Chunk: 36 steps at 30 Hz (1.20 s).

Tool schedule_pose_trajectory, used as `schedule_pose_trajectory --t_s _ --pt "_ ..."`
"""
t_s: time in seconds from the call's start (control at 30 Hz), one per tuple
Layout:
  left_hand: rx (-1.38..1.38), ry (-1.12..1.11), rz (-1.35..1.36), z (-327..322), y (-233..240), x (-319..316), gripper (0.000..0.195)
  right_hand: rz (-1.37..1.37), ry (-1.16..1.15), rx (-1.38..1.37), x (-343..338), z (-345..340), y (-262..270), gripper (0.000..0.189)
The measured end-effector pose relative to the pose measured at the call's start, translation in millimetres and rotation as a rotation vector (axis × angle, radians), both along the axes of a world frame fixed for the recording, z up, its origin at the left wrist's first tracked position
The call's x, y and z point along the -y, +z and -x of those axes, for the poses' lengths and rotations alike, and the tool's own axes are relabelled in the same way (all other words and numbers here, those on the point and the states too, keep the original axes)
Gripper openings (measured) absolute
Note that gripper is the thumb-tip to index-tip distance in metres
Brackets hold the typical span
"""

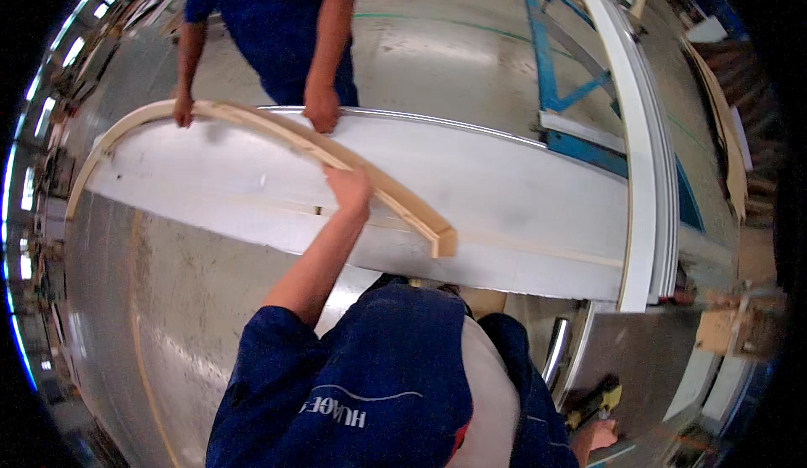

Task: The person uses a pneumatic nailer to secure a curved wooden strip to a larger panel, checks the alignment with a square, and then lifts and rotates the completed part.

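A curved wooden piece (403, 203), arched at its far left end, lies across a long white table (536, 209). My left hand (351, 189) grips it near its middle, with the forearm reaching up from below. Down at the lower right, my right hand (602, 433) is beside a yellow and black tool (608, 398) over a dark metal surface. Blur and distance hide whether its fingers hold that tool.
Across the table stands a co-worker (271, 26), one hand on the curved piece and the other at the table's metal edge. White panels or rails (637, 152) stand at the table's right end, near a blue metal frame (539, 45). A dark metal surface (643, 354) adjoins at lower right.
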<state>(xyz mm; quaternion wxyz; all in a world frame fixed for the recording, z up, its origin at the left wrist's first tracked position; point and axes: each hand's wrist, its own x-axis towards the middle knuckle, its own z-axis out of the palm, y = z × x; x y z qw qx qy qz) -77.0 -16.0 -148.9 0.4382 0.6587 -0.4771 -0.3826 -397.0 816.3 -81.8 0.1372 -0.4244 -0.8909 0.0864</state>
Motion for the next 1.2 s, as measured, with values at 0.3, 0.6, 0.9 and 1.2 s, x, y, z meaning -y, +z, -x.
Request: schedule_pose_trajectory --t_s 0.3,0.6,0.9,1.2 --pt "0.068 0.028 -0.234 50.1 53.8 -56.2 0.096 0.809 1.534 -0.121 414.0 -20.2 13.7 0.044" --pt "0.093 0.019 -0.221 95.9 56.1 -90.4 0.102 0.42 2.358 0.502 610.3 -108.8 46.6 0.064" --pt "0.085 0.021 -0.305 102.8 69.3 -101.2 0.104 0.369 2.283 0.621 607.0 -113.5 36.9 0.036" --pt "-0.334 -0.241 -0.214 47.4 44.9 -50.8 0.084 0.389 2.197 0.597 573.3 -80.9 31.4 0.031"
